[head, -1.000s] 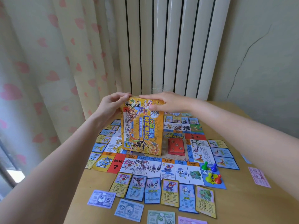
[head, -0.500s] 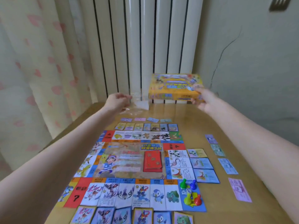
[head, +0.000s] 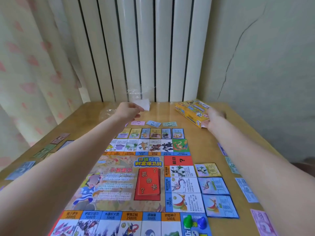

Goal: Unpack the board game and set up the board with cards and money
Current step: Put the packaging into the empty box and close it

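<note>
Board (head: 119, 181) lies flat across the near and middle part of the wooden table (head: 204, 143), with a red card deck (head: 148, 183) stacked on its centre and a green pawn (head: 188, 221) and a blue pawn (head: 202, 222) on its near right corner square. Property cards (head: 214, 185) lie in a column just right of the board, and another row lies along its far edge. Paper bills (head: 154, 123) sit beyond that far row, and more bills run down the right and left table edges. The yellow game box (head: 191, 110) lies flat at the far right of the table, close to the wall. The right hand (head: 215, 117) is at the box's near right end, touching it; blur hides whether the fingers curl round it. The left hand (head: 128, 110) hovers over the far middle of the table, well left of the box, fingers loosely curled and holding nothing, just near a clear plastic wrapper (head: 141, 99) by the radiator (head: 136, 48).
</note>
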A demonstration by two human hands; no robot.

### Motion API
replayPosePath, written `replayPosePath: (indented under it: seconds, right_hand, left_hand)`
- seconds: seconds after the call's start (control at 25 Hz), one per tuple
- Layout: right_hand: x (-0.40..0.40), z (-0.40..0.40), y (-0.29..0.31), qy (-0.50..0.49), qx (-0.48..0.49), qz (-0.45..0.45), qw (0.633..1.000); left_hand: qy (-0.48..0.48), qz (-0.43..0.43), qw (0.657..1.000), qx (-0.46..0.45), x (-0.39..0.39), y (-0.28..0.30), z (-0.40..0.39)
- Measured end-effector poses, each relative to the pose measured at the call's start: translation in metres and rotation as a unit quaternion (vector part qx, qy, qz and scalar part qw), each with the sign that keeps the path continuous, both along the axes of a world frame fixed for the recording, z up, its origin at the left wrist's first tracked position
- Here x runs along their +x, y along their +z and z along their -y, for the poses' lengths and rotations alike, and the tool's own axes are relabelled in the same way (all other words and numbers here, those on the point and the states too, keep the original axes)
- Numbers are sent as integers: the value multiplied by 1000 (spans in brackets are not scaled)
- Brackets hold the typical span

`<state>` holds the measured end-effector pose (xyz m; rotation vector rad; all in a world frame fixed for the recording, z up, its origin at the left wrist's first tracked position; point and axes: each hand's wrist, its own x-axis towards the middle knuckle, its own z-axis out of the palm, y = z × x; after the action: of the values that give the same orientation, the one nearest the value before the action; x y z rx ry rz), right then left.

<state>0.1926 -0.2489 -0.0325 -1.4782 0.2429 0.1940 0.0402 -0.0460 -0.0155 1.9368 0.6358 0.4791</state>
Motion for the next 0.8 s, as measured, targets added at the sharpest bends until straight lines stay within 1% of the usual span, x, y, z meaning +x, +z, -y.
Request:
replayPosePath:
  seconds: [0.08, 0.12, 0.16, 0.2, 0.24, 0.28, 0.32, 0.4, 0.48, 0.52, 0.56, 0.68, 0.72, 0.8]
  right_hand:
    - [-6, -14, 9, -4, -108, 92, 990]
    - [-7, -24, 12, 27, -132, 129, 982]
    - [-4, -39, 12, 82, -151, 153, 973]
    - [-3, -54, 12, 149, -183, 171, 957]
    - [-3, -71, 11, 216, -226, 184, 932]
    - [-2, -88, 10, 266, -268, 191, 906]
    - [1, -103, 6, 300, -300, 202, 883]
    - [7, -137, -2, 361, -334, 216, 844]
    - [13, -167, -9, 391, -325, 221, 832]
    - [18, -180, -12, 388, -318, 205, 841]
    - [25, -192, -16, 385, -314, 186, 848]
    - [37, -216, -32, 376, -303, 105, 869]
    - [40, -222, -38, 374, -295, 86, 875]
    - [38, -231, -45, 374, -278, 68, 882]
  left_hand:
    - [36, -5, 999, 36, -4, 1, -16]
    - [54, -26, 995, 84, -7, 2, -25]
    - [68, -70, 983, 157, -9, 2, -36]
    - [71, -135, 958, 242, -12, 2, -45]
    - [66, -192, 926, 317, -13, 2, -54]
    - [55, -228, 900, 367, -14, 3, -63]
    - [33, -244, 887, 391, -11, 4, -70]
    - [-7, -262, 887, 380, -3, 1, -78]
    - [-38, -294, 879, 372, 8, -6, -86]
    - [-54, -316, 877, 358, 14, -9, -92]
    - [-68, -324, 883, 333, 22, -14, -99]
    - [-132, -295, 922, 214, 39, -28, -106]
    - [-128, -283, 931, 194, 43, -31, -108]
    - [-95, -285, 937, 181, 43, -39, -112]
